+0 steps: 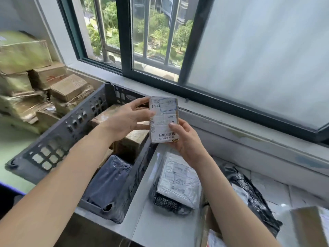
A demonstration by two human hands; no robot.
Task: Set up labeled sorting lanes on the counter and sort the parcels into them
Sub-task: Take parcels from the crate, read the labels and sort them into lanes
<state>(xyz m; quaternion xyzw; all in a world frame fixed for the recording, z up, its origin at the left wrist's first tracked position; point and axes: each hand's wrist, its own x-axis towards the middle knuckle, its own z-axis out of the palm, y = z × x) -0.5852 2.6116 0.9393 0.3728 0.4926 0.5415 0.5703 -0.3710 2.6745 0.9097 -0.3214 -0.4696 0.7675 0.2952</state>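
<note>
Parcel (163, 118), barcode label (164, 134) blurred, between left hand (124, 122) and right hand (185, 141).

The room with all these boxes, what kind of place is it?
Probably a parcel sorting room: stacked cardboard boxes, a grey crate of parcels, and a small box with a barcode label being held up.

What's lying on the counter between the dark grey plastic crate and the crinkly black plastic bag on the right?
A flat black-wrapped parcel with a large white label, lying on the pale counter; the head view shows it.
</note>
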